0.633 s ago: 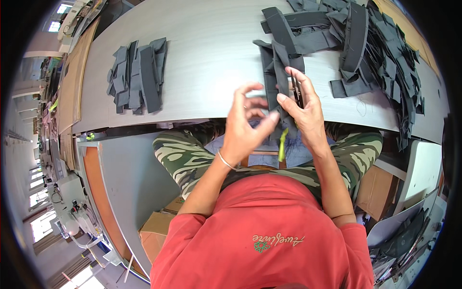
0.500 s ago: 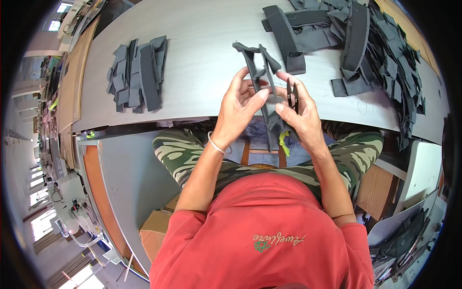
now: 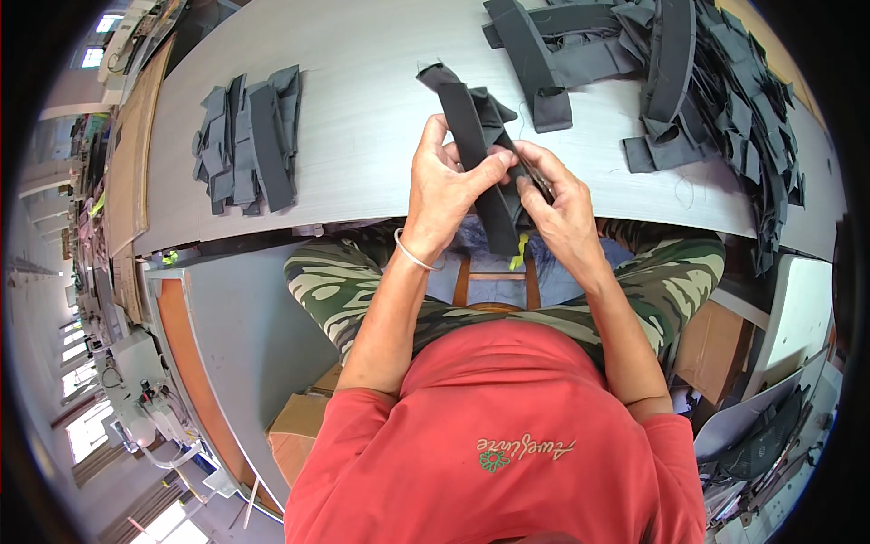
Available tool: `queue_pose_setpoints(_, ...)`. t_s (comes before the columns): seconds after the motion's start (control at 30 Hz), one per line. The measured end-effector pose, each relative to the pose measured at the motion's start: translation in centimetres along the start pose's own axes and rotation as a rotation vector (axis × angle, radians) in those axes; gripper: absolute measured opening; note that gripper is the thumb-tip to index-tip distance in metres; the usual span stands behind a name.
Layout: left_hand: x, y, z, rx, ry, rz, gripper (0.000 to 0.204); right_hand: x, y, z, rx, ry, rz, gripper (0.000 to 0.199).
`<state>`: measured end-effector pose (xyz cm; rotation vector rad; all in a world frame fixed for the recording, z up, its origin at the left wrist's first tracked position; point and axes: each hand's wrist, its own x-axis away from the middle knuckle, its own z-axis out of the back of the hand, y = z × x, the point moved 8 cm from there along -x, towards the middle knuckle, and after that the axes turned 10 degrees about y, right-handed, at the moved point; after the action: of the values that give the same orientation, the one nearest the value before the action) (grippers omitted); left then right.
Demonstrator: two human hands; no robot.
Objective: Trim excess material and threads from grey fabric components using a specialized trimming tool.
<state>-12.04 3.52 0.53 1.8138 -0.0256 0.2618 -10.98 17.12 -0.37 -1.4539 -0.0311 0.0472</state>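
Observation:
A dark grey fabric strip (image 3: 469, 136), folded and sewn in places, is held up over the table's front edge. My left hand (image 3: 444, 186) is closed on it, thumb across the near face and fingers behind. My right hand (image 3: 557, 204) is closed around a slim dark tool (image 3: 541, 184) that looks like thread snips, mostly covered by the fingers. Its fingertips meet the strip close to my left thumb. A yellow-green ribbon (image 3: 519, 253) hangs below, beside the strip's lower end; what it is tied to is hidden.
A small stack of grey strips (image 3: 249, 140) lies on the pale table (image 3: 362, 118) at left. A large heap of similar strips (image 3: 734, 118) covers the right side, some hanging over the edge. Cardboard boxes (image 3: 711, 349) stand under the table.
The strip has turned so its broad flat face shows and its two layers sit closer together. My right hand has drawn nearer to my left. The snips now point toward the strip.

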Motion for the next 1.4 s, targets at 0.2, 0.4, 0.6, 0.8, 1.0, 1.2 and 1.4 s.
queue_pose_setpoints(0.2,-0.1,-1.3,-0.4,0.034,-0.082,0.022,0.035,-0.6,-2.2,2.6,0.444,0.072,0.119,0.040)
queue_pose_setpoints(0.4,0.3,-1.5,-0.3,-0.007,-0.111,0.075,0.035,0.2,-3.0,4.0,0.621,-0.026,0.313,0.027)
queue_pose_setpoints(0.6,0.4,-1.5,-0.3,-0.024,-0.100,0.062,0.036,0.8,-3.1,2.9,0.770,-0.035,0.539,0.018)
queue_pose_setpoints(0.8,0.3,-1.6,-0.3,-0.020,-0.102,0.041,0.035,1.0,-3.6,2.5,0.824,-0.004,0.690,0.014)
queue_pose_setpoints(1.0,0.2,-1.8,-0.3,-0.038,-0.105,0.045,0.033,1.2,-3.1,2.5,0.872,-0.006,0.683,0.011)
queue_pose_setpoints(1.2,0.5,-1.6,-0.2,-0.024,-0.123,0.016,0.033,0.8,-3.0,3.0,0.870,0.063,0.605,0.009)
queue_pose_setpoints(1.4,0.7,-1.8,0.0,0.015,-0.122,0.024,0.036,0.6,-3.8,3.1,0.661,0.075,0.495,0.009)
